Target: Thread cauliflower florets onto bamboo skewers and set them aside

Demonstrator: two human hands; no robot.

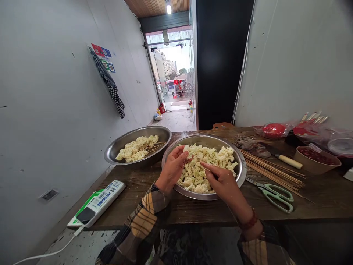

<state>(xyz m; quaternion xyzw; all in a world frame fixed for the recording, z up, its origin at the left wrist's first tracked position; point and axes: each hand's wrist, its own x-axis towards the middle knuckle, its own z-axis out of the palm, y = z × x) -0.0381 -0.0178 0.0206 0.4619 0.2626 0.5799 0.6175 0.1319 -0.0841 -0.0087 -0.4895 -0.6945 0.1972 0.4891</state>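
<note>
My left hand (173, 166) is closed around a pale cauliflower floret (190, 150), held just above a steel bowl (242, 172). Loose cauliflower pieces (196, 177) fill this bowl. Over its right half is my right hand (223, 183), with thumb and fingers brought together and the index finger reaching toward the floret. Whatever is between those fingers is too small or hidden to name. A second steel basin (110, 156) at the left holds more cauliflower (135, 150), with thin sticks (156, 147) protruding from it to the right.
Right of the bowl lie bamboo skewers (273, 171), green-handled scissors (278, 197), a wooden-handled knife (289, 161) and a crumpled cloth (252, 146). A paper bowl with dark red contents (317, 160) stands farther right. A white power bank (103, 202) with a cable lies front left.
</note>
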